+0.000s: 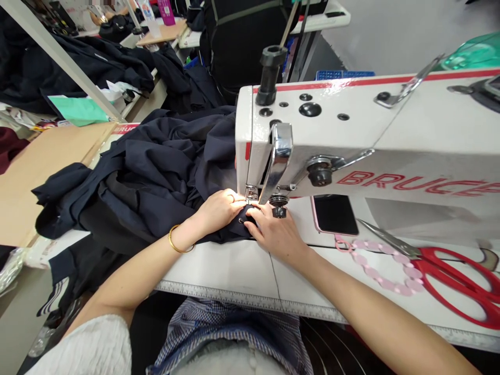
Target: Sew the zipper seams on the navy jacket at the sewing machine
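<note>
A dark navy garment [164,166] lies bunched on the sewing machine table, its near edge under the lit presser foot [252,194]. Left of the foot, my left hand [221,211] grips the cloth, fingers together and their tips close by the needle area. My right hand [275,229] holds the same piece from the right, its thumb and fingers closed on the fabric. A small metal eyelet [240,221] shows in the cloth between both hands. The white sewing machine [371,125] stands over them, partly hiding the right fingertips.
Right of my hands lie a phone [335,214], a pink bead strap [371,268] and red-handled scissors [441,278]. A ruler strip [234,302] runs along the table's front edge. More dark garments [78,67] are piled at back left, near a slanted white post [66,57].
</note>
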`<state>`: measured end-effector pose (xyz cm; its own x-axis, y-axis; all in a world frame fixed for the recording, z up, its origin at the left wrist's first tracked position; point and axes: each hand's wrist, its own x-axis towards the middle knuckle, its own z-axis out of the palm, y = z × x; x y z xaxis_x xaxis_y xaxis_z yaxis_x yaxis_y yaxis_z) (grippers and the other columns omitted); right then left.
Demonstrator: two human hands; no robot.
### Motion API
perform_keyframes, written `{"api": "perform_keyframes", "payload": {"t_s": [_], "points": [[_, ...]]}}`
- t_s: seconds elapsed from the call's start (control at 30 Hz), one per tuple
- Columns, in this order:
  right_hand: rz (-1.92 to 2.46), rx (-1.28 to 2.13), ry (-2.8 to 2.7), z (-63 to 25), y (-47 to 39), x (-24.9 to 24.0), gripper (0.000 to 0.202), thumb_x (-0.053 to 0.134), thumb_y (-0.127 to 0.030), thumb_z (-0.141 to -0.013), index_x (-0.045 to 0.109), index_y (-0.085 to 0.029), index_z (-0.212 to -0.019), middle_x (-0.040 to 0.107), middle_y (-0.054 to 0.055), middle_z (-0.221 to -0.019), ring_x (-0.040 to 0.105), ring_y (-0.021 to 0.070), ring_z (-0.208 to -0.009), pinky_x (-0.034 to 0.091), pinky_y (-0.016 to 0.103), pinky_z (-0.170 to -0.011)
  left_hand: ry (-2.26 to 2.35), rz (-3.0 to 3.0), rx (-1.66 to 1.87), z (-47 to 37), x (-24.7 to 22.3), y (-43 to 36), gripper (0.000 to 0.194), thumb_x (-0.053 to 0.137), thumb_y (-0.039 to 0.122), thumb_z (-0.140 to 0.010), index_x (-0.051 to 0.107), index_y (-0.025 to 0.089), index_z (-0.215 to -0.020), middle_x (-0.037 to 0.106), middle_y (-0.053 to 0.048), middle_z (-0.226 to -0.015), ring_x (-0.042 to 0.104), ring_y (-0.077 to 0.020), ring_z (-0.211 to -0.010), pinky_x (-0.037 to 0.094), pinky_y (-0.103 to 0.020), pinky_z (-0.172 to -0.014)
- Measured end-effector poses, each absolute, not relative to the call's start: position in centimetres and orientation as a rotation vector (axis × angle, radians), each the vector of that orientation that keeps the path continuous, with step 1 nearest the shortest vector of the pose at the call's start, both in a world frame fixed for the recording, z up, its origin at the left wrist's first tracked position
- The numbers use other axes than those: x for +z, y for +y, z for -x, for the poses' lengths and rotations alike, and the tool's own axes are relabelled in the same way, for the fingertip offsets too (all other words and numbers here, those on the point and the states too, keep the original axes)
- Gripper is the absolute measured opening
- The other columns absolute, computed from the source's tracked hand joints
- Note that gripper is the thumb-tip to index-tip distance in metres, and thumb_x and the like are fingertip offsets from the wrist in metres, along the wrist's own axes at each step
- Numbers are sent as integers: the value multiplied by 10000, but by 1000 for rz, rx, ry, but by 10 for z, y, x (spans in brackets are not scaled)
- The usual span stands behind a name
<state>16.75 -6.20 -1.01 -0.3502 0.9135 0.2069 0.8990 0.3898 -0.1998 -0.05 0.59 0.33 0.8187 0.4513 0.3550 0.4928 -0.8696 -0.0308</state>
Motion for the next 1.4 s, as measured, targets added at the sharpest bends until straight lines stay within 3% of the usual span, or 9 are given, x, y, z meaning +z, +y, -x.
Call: {"api": "perform_keyframes", "payload": {"t_s": [0.5, 0.67, 0.8, 0.9, 1.03, 1.23, 1.4], "points": [[1556, 116, -2405, -171, -64, -9, 243, 412, -327, -876, 547, -215, -1045, 574, 87, -1013, 484, 232, -975, 325, 346, -821, -770, 2905, -481, 1, 5, 8, 247, 399, 177, -873, 639, 149, -824, 580, -31, -638, 521, -147, -656, 384, -249, -598], [1379, 142, -2432, -181, -69, -10, 187, 456, -274, -862, 578, -194, -980, 590, 65, -978, 492, 208, -955, 336, 323, -799, -527, 3118, -245, 11, 23, -5, 251, 459, 318, -839, 608, 128, -906, 621, -88, -931, 537, -193, -844, 404, -322, -739], [1167, 133, -2452, -188, -71, -11, 181, 445, -241, -875, 611, -184, -833, 609, 23, -873, 507, 149, -765, 325, 282, -676, -524, 3193, -147, 21, 23, -18, 332, 453, 179, -804, 507, 111, -1124, 568, -108, -1082, 494, -200, -988, 377, -335, -830], [1109, 143, -2487, -190, -72, -10, 208, 446, -248, -878, 624, -202, -782, 586, 5, -779, 473, 130, -678, 293, 276, -623, -582, 3167, -169, 21, 18, -17, 352, 391, 98, -820, 485, 135, -1157, 565, -93, -1081, 497, -176, -966, 379, -303, -789], [1108, 165, -2478, -185, -76, -10, 215, 448, -265, -872, 636, -203, -787, 547, 4, -696, 451, 131, -651, 280, 280, -638, -613, 3069, -192, 10, 16, -18, 228, 401, 175, -860, 576, 181, -1006, 599, -43, -1001, 517, -154, -828, 353, -298, -696], [1134, 145, -2479, -176, -81, -12, 242, 423, -257, -874, 645, -191, -804, 515, 9, -652, 416, 134, -626, 267, 292, -677, -966, 2858, -255, -6, 5, -41, 157, 460, 194, -822, 585, 165, -912, 614, -34, -891, 505, -184, -838, 318, -367, -780], [1183, 146, -2468, -173, -77, -11, 211, 431, -257, -870, 631, -202, -833, 505, 6, -683, 418, 138, -669, 247, 285, -672, -874, 2903, -491, 3, -11, -31, 184, 419, 216, -858, 577, 180, -944, 616, -35, -947, 501, -169, -855, 317, -378, -817]]}}
